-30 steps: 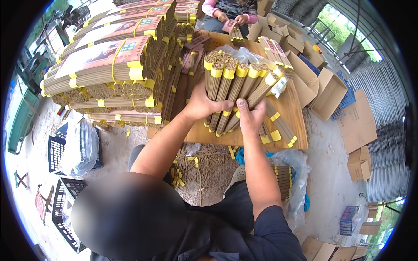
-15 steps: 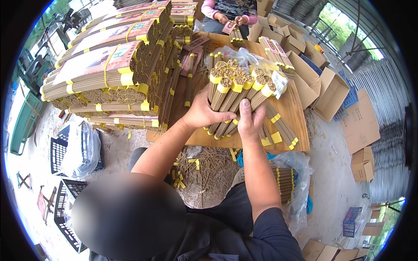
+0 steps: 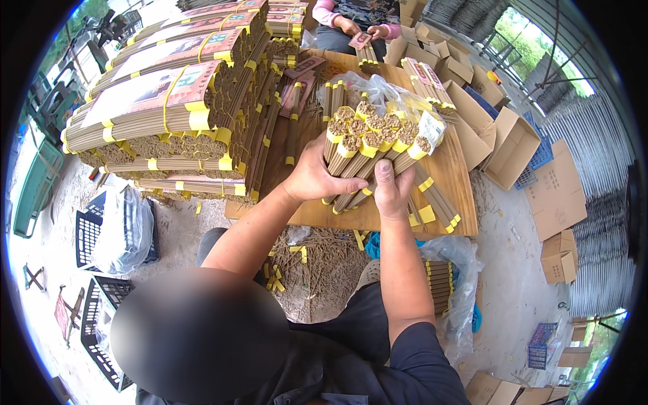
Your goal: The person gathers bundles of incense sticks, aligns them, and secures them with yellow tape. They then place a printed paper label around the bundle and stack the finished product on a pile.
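Observation:
Several bundles of brown incense sticks, wrapped with yellow paper bands, are gathered side by side between my hands, their banded ends tilted up and away from me. My left hand is closed round their left side, thumb laid across the front. On the right side my right hand grips them, its thumb pointing up along the sticks. Below, loose banded bundles lie on the wooden table beside my right hand. Clear plastic wrap lies crumpled behind the held bundles.
A tall stack of incense packs with pink printed labels fills the left side. Across the table, a person's hands hold a pink label over bundles. Cardboard boxes stand at right; black crates sit lower left. Stick scraps lie below the table.
The held bundles have shifted slightly, and their banded ends sit more evenly in a wider group. Both my hands keep their hold. The other person's hands have moved slightly.

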The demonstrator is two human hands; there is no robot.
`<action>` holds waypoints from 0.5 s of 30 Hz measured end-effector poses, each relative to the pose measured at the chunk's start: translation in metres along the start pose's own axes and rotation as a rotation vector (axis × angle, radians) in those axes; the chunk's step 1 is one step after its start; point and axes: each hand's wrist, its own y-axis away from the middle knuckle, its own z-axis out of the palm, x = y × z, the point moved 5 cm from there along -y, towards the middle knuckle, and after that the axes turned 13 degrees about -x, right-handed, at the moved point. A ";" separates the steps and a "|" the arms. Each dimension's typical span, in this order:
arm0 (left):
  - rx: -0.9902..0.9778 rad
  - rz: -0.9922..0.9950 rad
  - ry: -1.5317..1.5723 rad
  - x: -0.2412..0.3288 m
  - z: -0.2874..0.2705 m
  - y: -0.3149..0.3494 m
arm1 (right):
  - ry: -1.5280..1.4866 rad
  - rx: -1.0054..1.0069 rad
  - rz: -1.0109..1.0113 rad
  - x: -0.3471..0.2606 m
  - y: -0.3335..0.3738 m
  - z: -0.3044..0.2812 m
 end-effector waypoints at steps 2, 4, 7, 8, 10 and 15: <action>0.005 0.006 -0.029 0.000 0.000 -0.001 | 0.063 -0.012 0.003 0.000 0.000 -0.004; 0.000 -0.017 0.011 -0.001 -0.001 -0.002 | 0.056 -0.006 0.028 0.003 0.001 -0.006; 0.006 0.026 -0.031 0.004 -0.001 -0.005 | 0.159 0.128 -0.061 -0.011 0.000 -0.004; 0.006 0.019 -0.024 0.003 -0.001 -0.005 | 0.206 0.131 -0.090 -0.011 -0.001 -0.005; 0.006 0.007 -0.011 0.001 0.000 -0.007 | 0.266 0.122 -0.100 -0.014 -0.001 -0.003; 0.048 0.005 -0.003 0.001 0.000 -0.008 | 0.235 0.133 -0.046 -0.006 -0.001 -0.002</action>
